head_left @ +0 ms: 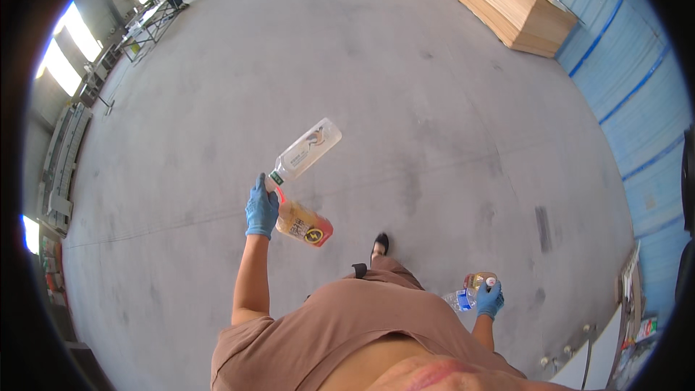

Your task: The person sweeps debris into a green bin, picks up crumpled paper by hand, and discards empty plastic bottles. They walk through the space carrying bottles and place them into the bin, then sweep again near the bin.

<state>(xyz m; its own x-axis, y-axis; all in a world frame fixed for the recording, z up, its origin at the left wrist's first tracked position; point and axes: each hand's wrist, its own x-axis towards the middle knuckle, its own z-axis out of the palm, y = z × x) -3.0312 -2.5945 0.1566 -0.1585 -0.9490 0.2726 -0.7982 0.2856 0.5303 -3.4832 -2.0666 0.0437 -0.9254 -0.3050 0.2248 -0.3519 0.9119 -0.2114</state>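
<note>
My left hand (262, 208), in a blue glove, is closed round the necks of two plastic bottles. One, a clear bottle (308, 150) with a printed front, points up and to the right. Below it hangs a yellowish bottle (304, 224) with a red lower part. Down at my right side, my right hand (490, 300), gloved in blue too, grips two more bottles near their tops. These are a clear bottle (459, 300) with a blue label and a bottle with brownish contents or label (475, 280). The right fingers are partly hidden.
Grey concrete floor (405, 101) spreads around me. A tall stack of wooden boards (507, 7) stands far right by a blue wall (615, 65). Metal equipment (64, 166) and a work table (152, 18) line the left side. Assorted items (646, 329) lie at the lower right.
</note>
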